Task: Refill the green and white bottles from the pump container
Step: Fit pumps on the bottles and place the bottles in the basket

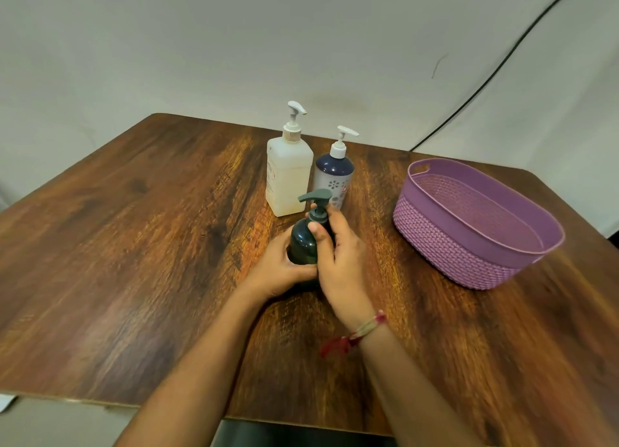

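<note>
On the worktop, your left hand grips the green bottle steady, presumably so your right hand, fingers pinching the pump collar, can unscrew it.

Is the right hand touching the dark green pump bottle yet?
Touching. In the head view the right hand pinches the pump collar of the dark green plastic pump bottle, whose body the left hand grips.

Dark green bottle, purple woven-pattern basket, brown wood-grain table.
</note>
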